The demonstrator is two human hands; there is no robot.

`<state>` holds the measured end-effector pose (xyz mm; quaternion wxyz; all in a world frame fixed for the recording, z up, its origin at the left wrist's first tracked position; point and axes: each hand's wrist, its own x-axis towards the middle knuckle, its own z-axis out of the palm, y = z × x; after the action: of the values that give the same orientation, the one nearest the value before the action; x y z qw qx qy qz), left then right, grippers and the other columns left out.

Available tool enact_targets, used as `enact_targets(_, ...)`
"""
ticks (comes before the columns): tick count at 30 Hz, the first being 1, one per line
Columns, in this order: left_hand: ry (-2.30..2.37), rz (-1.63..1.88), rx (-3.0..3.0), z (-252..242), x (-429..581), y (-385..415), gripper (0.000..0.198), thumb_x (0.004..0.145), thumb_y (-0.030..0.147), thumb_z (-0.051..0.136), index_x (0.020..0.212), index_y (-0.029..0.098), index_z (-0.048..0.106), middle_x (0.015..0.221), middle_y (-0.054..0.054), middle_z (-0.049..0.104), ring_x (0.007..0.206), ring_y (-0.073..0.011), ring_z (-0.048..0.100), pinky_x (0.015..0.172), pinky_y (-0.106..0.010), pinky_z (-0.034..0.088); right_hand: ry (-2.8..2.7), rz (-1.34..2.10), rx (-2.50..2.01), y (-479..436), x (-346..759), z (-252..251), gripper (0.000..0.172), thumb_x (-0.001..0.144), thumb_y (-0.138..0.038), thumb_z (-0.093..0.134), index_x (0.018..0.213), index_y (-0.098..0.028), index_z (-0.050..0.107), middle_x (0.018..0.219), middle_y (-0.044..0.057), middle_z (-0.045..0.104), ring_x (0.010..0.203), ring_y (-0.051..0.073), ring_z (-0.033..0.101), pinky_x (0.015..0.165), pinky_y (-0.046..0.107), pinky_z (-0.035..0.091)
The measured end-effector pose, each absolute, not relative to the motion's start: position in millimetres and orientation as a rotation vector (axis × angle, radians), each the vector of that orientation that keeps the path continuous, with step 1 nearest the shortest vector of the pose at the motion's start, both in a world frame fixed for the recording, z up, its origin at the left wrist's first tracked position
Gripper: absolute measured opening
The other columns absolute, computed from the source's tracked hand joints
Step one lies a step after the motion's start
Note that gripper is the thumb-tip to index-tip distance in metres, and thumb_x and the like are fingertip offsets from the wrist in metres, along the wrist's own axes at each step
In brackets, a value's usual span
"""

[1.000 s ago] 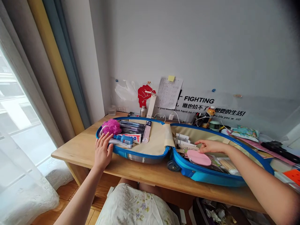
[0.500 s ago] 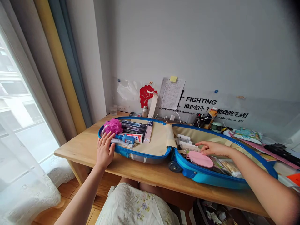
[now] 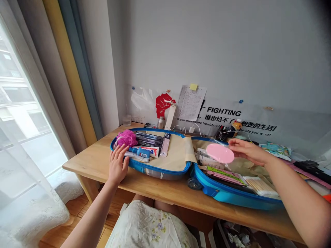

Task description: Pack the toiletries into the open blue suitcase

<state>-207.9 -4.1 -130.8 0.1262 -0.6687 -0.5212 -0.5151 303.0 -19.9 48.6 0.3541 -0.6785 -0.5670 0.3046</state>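
An open blue suitcase [image 3: 155, 171] lies with both halves spread on the table. My right hand [image 3: 247, 151] is closed on the edge of a flat pink oval item [image 3: 219, 153] in clear plastic, raised above the right half. Below it are white tubes [image 3: 207, 159], a pink-and-green packet [image 3: 226, 175] and a pack of cotton swabs [image 3: 260, 186]. My left hand [image 3: 118, 165] rests with fingers out on the left half's rim, by a purple bath puff [image 3: 126, 137]. Near it lie a blue bottle [image 3: 142, 152], a toothpaste box [image 3: 154, 151], black packaged items [image 3: 148, 138] and a pink-white packaged strip [image 3: 165, 145].
The wooden table [image 3: 88, 158] stands against a wall. Behind the suitcase are a metal bottle [image 3: 160, 122], a plastic cup [image 3: 126, 120], cables and an orange drink bottle [image 3: 236, 126]. Below the table on the right is a bin [image 3: 238, 237] with crumpled wrappers.
My right hand has lifted the pink oval item up out of the right half, uncovering the pink-and-green packet. My left hand stays on the rim.
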Motion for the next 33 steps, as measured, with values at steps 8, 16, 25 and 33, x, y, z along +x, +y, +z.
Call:
enact_targets(8,-1.558,-1.494,-1.951,-132.7,-208.0,-3.4,0.046,0.099,0.042,0.033,0.134,0.022,0.056,0.139,-0.01,0.057,0.137,-0.0261,0.041,0.119,-0.049,0.022,-1.691,1.136,-1.526,9.7,190.2,63.9,0.02,0.076,-0.025,0.064,0.095,-0.02,0.064,0.09,0.002,0.066,0.078,0.011,0.061,0.082,0.029,0.054)
enact_targets(16,-1.535,-1.481,-1.924,-131.3,-206.7,-4.0,0.046,0.1,0.041,0.032,0.131,0.02,0.058,0.138,-0.012,0.058,0.137,-0.0263,0.042,0.119,-0.048,0.022,-2.259,1.196,-1.447,59.1,103.2,10.4,0.03,0.081,-0.028,0.06,0.109,-0.019,0.067,0.08,0.0,0.064,0.067,0.009,0.055,0.069,0.024,0.052)
enact_targets(25,-1.525,-1.473,-1.919,-131.6,-206.2,-3.9,0.045,0.1,0.04,0.031,0.131,0.02,0.058,0.137,-0.011,0.058,0.137,-0.0252,0.043,0.119,-0.047,0.022,-2.528,1.032,-1.277,64.2,71.3,-8.8,0.033,0.084,-0.037,0.062,0.111,-0.022,0.073,0.124,0.005,0.066,0.116,0.021,0.056,0.107,0.034,0.04)
enact_targets(33,-1.57,-1.478,-1.928,-131.4,-206.6,-4.2,0.046,0.1,0.04,0.031,0.131,0.021,0.058,0.139,-0.011,0.057,0.137,-0.0259,0.042,0.119,-0.048,0.021,-2.861,1.157,-1.005,43.5,61.3,-20.4,0.043,0.084,-0.055,0.062,0.116,-0.027,0.07,0.114,0.0,0.07,0.109,0.019,0.062,0.098,0.028,0.045)
